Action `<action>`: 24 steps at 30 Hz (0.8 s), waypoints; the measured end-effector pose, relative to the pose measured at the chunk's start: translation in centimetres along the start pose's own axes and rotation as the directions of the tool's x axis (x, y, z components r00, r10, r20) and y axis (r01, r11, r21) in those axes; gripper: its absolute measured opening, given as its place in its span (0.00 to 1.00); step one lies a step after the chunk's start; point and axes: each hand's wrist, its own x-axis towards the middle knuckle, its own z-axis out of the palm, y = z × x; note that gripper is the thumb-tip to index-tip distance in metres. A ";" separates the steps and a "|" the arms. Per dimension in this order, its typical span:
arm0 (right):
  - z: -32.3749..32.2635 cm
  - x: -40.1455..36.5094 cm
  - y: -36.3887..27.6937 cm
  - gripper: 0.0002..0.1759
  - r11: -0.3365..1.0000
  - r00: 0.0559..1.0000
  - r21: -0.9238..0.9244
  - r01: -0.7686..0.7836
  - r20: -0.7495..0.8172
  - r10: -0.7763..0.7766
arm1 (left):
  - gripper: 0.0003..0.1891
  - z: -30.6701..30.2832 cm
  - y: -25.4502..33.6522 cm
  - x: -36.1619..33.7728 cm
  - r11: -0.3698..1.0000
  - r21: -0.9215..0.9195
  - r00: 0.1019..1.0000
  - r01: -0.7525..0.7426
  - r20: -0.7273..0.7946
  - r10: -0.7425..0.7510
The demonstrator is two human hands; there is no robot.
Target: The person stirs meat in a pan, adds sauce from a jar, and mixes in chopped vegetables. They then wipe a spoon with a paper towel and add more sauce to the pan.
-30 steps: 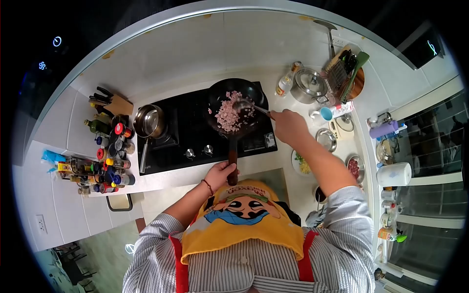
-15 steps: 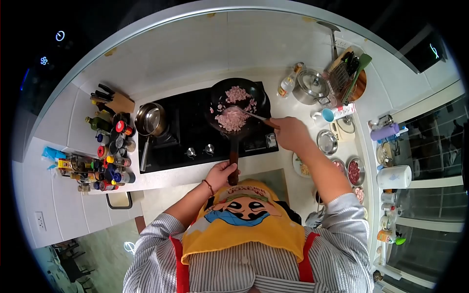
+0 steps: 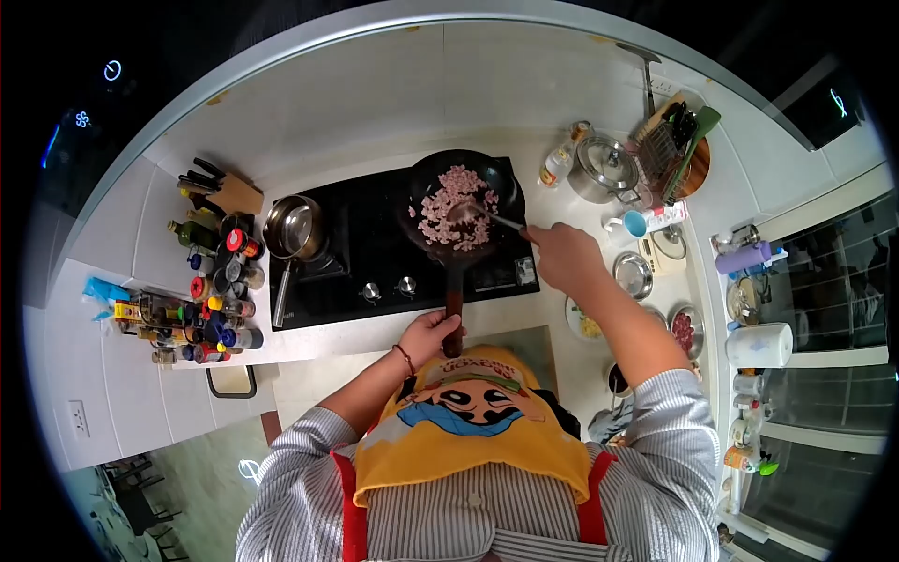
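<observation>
Black hob [image 3: 373,245], left grip [image 3: 428,335] round wok handle [image 3: 453,304], right grip [image 3: 567,258] round ladle [image 3: 507,222], tip [image 3: 463,214] indistinct

A head-worn camera looked forward and down, from above and behind the left hand [image 3: 431,335] and its grip, wide view curved at edges, apron [image 3: 468,459] nearer than the grip, wall [image 3: 375,94] beyond.

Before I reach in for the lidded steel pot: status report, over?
Left hand gripping wok handle. Right hand holding cooking utensil, head amid pink chopped food. Wok on right half of hob. Bottle close beside steel pot.
</observation>
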 end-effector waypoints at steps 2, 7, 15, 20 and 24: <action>1.5 2.5 0.0 0.22 0.997 0.998 0.050 -0.058 -0.006 0.059 | 0.15 0.3 0.2 -0.2 1.000 0.011 1.000 -0.001 -0.011 0.001; 3.6 1.5 -0.5 0.25 0.988 0.999 0.147 -0.043 -0.022 0.046 | 0.15 0.5 0.9 -0.6 1.000 0.020 1.000 0.015 -0.019 -0.015; 1.8 -0.2 -0.5 0.22 0.984 0.988 0.148 0.094 -0.136 -0.074 | 0.15 0.2 0.1 -0.6 1.000 -0.024 1.000 -0.005 -0.010 0.004; 0.0 -1.7 0.5 0.23 0.960 0.999 0.278 -0.031 -0.011 0.036 | 0.15 0.3 0.8 -0.8 1.000 0.021 1.000 0.017 0.005 -0.017; 2.2 -0.8 1.4 0.21 0.923 0.996 0.373 -0.092 0.026 0.089 | 0.15 0.5 0.9 -0.8 1.000 0.010 1.000 0.012 0.007 -0.012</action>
